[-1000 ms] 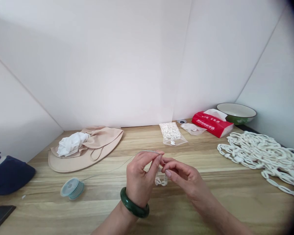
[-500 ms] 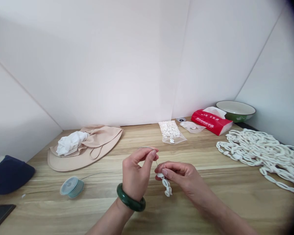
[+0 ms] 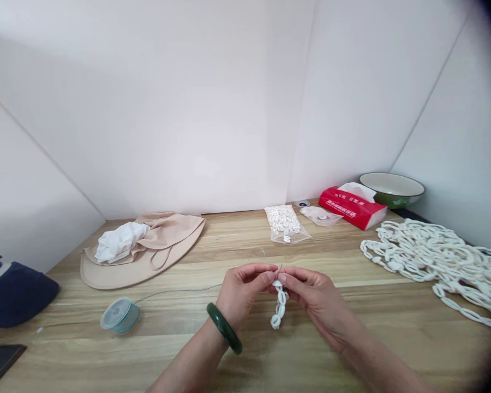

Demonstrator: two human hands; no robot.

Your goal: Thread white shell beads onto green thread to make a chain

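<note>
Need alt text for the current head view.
A person's left hand and right hand pinch together at the top of a short white chain over a wooden table. A blue-green cord spool sits left, a white chain heap right.

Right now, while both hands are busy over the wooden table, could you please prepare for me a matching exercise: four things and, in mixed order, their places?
1. Pale blue-green spool of thread
2. Short white strand of oval, shell-like pieces
3. Red plastic tissue packet
4. Dark green bangle

A. around the wrist of the left hand
B. beside the green bowl with white inside
C. hanging between the left hand and right hand
D. nearer the camera than the beige cloth hat

Pairs: 1-D, 2-C, 3-B, 4-A
</note>
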